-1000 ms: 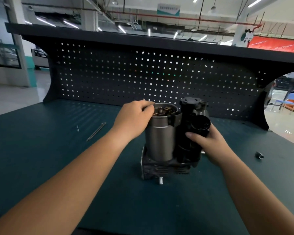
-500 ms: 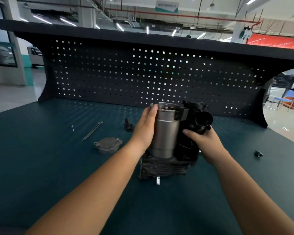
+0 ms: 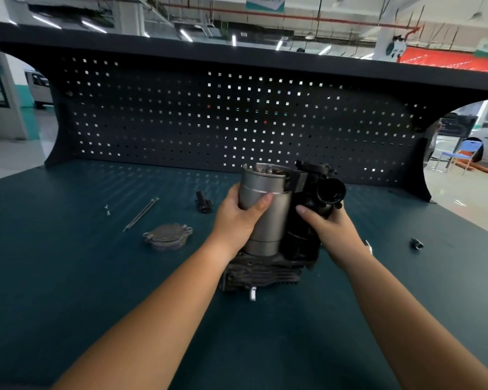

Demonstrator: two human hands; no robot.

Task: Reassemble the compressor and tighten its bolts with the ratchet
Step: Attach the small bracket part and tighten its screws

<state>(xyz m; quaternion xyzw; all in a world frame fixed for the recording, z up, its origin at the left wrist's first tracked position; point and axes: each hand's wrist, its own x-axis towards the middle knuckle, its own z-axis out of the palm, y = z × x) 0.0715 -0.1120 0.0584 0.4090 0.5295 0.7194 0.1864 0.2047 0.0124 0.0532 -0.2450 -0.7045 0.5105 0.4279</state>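
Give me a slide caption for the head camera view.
Left hand grips the compressor's silver metal cylinder, right hand its black plastic housing, at a dark teal workbench.

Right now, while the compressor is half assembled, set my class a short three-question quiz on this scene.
1. True or false: the left hand grips the silver cylinder.
2. The round cover lies: A) on the cylinder, B) on the bench left of it, C) inside a box.
3. Which hand holds the black housing?
Key: 1 true; 2 B; 3 the right hand.
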